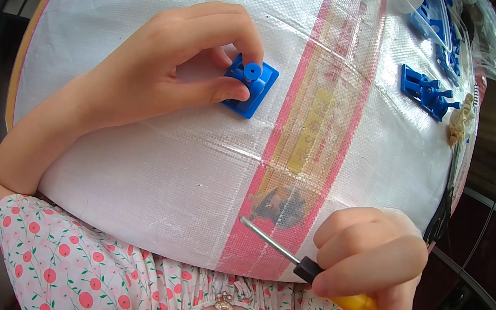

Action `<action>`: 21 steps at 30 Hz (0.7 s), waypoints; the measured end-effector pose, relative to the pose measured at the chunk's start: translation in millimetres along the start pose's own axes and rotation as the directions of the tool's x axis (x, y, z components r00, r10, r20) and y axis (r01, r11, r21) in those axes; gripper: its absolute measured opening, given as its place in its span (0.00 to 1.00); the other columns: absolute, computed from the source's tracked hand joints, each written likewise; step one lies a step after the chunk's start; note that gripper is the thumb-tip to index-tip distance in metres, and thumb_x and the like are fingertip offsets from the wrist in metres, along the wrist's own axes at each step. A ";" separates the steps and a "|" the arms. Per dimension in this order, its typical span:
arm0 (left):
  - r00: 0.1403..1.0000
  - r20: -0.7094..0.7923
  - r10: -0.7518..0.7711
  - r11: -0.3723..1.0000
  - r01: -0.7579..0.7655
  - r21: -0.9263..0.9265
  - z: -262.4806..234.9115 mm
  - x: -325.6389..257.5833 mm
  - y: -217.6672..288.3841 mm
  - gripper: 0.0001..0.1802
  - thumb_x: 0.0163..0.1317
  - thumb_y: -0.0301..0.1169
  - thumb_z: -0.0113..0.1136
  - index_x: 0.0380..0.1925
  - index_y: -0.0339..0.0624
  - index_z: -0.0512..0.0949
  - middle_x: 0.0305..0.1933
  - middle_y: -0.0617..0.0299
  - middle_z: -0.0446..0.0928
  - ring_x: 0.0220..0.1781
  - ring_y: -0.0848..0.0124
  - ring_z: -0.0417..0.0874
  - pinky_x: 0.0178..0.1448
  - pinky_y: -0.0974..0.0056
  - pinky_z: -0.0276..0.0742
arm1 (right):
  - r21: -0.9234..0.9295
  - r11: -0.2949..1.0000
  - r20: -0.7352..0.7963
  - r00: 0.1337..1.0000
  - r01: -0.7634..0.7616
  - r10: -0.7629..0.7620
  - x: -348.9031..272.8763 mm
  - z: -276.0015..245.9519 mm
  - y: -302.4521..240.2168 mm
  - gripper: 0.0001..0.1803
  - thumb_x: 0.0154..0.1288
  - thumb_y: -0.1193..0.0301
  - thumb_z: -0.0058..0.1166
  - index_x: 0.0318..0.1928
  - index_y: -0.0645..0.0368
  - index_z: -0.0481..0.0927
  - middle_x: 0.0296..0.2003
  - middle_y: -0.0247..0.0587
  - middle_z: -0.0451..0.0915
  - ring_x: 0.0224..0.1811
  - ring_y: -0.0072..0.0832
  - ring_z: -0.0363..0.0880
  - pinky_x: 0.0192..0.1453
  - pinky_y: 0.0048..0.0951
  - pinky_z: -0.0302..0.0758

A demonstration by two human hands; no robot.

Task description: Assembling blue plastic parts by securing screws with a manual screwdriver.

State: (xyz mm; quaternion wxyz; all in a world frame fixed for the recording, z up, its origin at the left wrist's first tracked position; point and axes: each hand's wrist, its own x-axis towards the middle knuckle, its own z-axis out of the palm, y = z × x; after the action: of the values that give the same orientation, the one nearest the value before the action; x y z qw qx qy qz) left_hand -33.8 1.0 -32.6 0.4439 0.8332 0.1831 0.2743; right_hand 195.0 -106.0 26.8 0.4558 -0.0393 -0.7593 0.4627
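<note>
Apparently a home, with dark red cabinets [470, 223] beyond a sheet-covered table [128, 182]

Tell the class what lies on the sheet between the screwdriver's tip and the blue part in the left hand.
In the head view, only bare white woven sheet shows between the screwdriver tip and the blue part.

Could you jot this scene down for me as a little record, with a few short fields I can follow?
Left hand: the left hand pinches a blue square-based piece between thumb and finger
Right hand: the right hand grips a screwdriver with a yellow and black handle
Screwdriver tip: apart from the blue square-based piece
Surface: white woven sheet with a pink-edged stripe
Off to the right: another blue part
Upper right corner: clear plastic bags
</note>
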 end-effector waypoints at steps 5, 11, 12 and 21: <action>1.000 0.010 -0.015 1.000 0.015 0.009 -1.8 0.1 1.1 0.11 0.52 0.22 0.67 0.34 0.40 0.75 0.39 0.59 0.76 0.46 0.66 0.78 0.49 0.66 0.75 | 0.269 0.930 -0.032 0.963 -0.250 0.268 -7.1 1.6 -22.8 0.22 0.55 0.80 0.60 0.43 0.34 0.79 0.40 0.46 0.71 0.25 0.29 0.73 0.30 0.29 0.72; 1.000 0.010 -0.028 0.999 0.028 -0.019 -1.4 1.6 3.2 0.10 0.52 0.24 0.68 0.33 0.41 0.75 0.39 0.59 0.76 0.46 0.66 0.78 0.50 0.65 0.75 | 0.268 0.928 -0.024 0.961 -0.259 0.275 -4.8 3.8 -16.2 0.23 0.53 0.83 0.57 0.42 0.35 0.76 0.39 0.47 0.72 0.24 0.30 0.73 0.28 0.29 0.71; 1.000 0.013 -0.029 0.999 0.029 -0.022 -1.4 1.2 2.9 0.10 0.53 0.24 0.68 0.33 0.41 0.75 0.39 0.59 0.76 0.46 0.66 0.78 0.50 0.65 0.75 | 0.274 0.921 -0.007 0.957 -0.277 0.289 -3.7 2.2 -15.7 0.23 0.53 0.83 0.57 0.42 0.35 0.75 0.38 0.47 0.73 0.24 0.30 0.73 0.28 0.29 0.71; 1.000 0.019 -0.024 0.999 0.024 -0.029 -2.1 0.9 2.5 0.10 0.53 0.23 0.67 0.33 0.40 0.76 0.39 0.59 0.76 0.46 0.66 0.78 0.50 0.65 0.75 | 0.295 0.849 0.093 0.897 -0.439 0.432 5.8 -2.1 -25.4 0.24 0.54 0.84 0.52 0.44 0.37 0.70 0.38 0.51 0.75 0.23 0.30 0.73 0.27 0.29 0.71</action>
State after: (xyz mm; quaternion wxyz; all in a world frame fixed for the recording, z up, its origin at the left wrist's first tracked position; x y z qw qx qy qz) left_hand -34.2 1.5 -29.4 0.4608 0.8270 0.1849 0.2638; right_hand 202.4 -116.2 49.7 0.3310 -0.1332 -0.6541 0.6670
